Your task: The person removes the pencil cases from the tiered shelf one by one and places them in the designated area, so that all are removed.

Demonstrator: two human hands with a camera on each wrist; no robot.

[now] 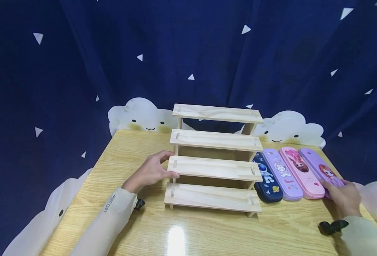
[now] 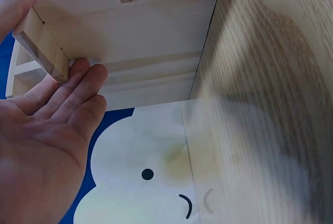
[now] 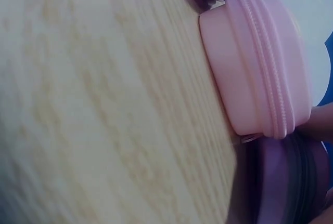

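A wooden stepped rack [image 1: 217, 169] with several slatted tiers stands mid-table. My left hand [image 1: 151, 169] grips the left end of one of its lower tiers. In the left wrist view, the thumb lies on one side of the board's end [image 2: 44, 47] and the fingers on the other. At far right, my right hand [image 1: 346, 199] holds the near end of a purple pencil case [image 1: 311, 158] printed with a doll-like girl. In the right wrist view, that purple case is partly cut off by the frame's edge, beside the pink pencil case [image 3: 234, 68].
Left of the held case, a pink pencil case [image 1: 292, 161], a lilac one [image 1: 278, 167] and a dark blue astronaut one [image 1: 268, 181] lie side by side, close to the rack's right side. A dark blue curtain [image 1: 207, 46] with white clouds hangs behind the wooden table [image 1: 137, 238].
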